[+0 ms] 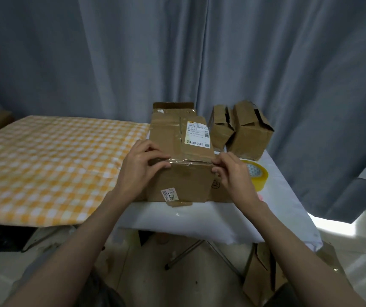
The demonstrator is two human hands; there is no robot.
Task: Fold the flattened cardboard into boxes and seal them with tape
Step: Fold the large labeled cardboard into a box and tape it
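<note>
Cardboard box (183, 149) sits closed on the white counter (177, 220), clear tape along its near top edge, contents hidden. Left hand (141, 167) presses that tape; right hand (233, 173) pinches the corner. Tape roll (257, 173) at three o'clock.

Closed cardboard box (182, 151) on a white-covered tabletop (191, 220), clear tape (188, 161) running along its near top edge. Left hand (143, 165) pressing the tape's left end, fingers (160, 163) laid over the edge. Right hand (233, 173) pinching the right corner. Yellowish tape roll (257, 173) just right of it. Two more boxes (241, 129) behind. Checked cloth (51, 165) to the left.
</note>
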